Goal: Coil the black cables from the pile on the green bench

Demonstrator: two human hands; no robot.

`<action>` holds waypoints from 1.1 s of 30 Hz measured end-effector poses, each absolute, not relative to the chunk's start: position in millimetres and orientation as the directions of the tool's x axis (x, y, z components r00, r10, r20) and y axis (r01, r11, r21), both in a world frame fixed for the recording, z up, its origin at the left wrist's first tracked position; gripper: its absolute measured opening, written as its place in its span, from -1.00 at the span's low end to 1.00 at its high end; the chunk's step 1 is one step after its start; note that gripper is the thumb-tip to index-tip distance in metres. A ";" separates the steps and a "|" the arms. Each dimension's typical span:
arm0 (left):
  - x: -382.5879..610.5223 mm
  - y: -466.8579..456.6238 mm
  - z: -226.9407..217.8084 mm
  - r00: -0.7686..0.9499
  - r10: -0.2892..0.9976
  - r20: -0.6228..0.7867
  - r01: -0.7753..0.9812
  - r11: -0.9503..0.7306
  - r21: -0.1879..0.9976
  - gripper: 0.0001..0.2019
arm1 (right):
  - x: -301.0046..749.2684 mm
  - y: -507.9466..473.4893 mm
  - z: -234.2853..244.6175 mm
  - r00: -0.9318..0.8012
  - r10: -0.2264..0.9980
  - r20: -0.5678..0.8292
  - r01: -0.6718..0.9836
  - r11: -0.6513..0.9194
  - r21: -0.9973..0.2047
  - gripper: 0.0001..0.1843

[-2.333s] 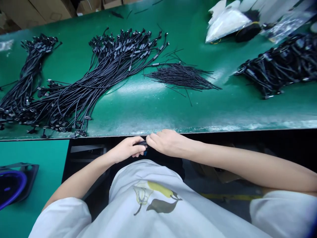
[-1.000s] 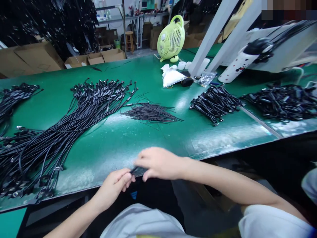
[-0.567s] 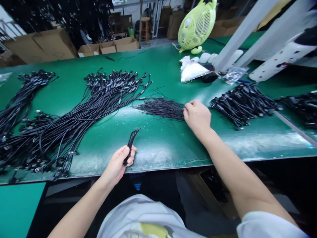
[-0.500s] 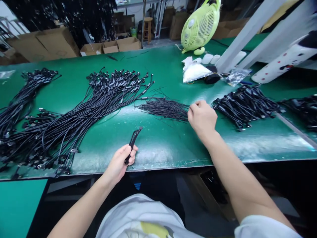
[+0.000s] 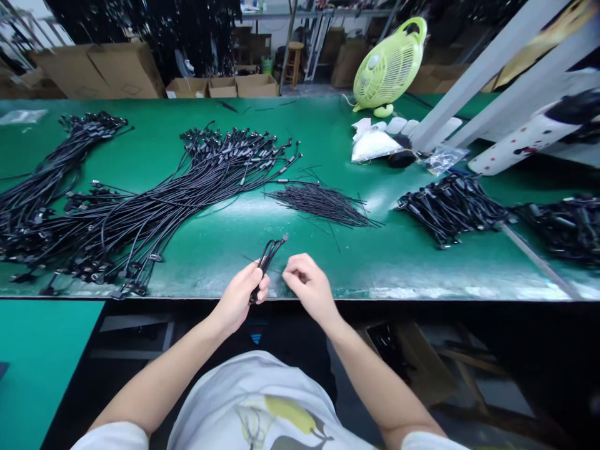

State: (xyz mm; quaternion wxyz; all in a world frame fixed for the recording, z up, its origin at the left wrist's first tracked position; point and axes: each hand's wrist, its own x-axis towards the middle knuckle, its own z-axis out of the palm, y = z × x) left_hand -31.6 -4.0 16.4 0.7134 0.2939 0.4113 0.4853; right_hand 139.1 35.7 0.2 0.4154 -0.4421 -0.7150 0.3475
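My left hand (image 5: 244, 292) is closed around a folded black cable (image 5: 268, 255), whose loops and one connector end stick up past the fingers. Just right of it, my right hand (image 5: 309, 284) is pinched, thumb against fingertips. A thin dark strand shows beside the folded cable, apparently one of the black wire ties, mostly hidden by the hands. Beyond both hands lies a loose pile of thin black wire ties (image 5: 323, 203) on the green table (image 5: 225, 240). A large heap of long, unfolded black cables (image 5: 187, 187) spreads to the left.
Folded cables (image 5: 454, 206) lie stacked on the right, with another dark heap (image 5: 567, 228) beyond. Another cable bunch (image 5: 70, 150) is far left. At the back stand a green fan (image 5: 389, 65), a white plastic bag (image 5: 375, 145), a grey post (image 5: 482, 75) and a spotted white bottle (image 5: 520, 144).
My right hand has moved from the wire tie pile left and nearer, beside the folded cable. My left hand keeps its hold on the cable. The view has shifted slightly.
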 end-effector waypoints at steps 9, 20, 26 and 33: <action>-34.0 -13.6 7.0 -0.009 0.992 -0.128 0.064 0.129 0.990 -0.51 | 111.0 3.5 3.6 -0.345 0.781 0.520 0.480 0.623 -0.617 -0.82; -56.1 -9.2 1.0 0.161 0.960 -0.231 0.165 0.204 0.965 -0.62 | 115.9 32.1 47.6 -0.937 0.129 0.325 0.265 0.867 0.421 -0.69; -48.3 -11.4 0.8 0.255 0.888 -0.383 0.104 0.369 0.924 -0.54 | 107.2 19.7 60.9 -0.998 0.062 0.035 0.071 0.887 0.456 -0.63; -45.4 -13.7 0.8 0.254 0.896 -0.364 0.190 0.323 0.927 -0.65 | 98.1 18.6 48.4 -0.987 0.155 0.039 0.159 0.950 0.267 -0.62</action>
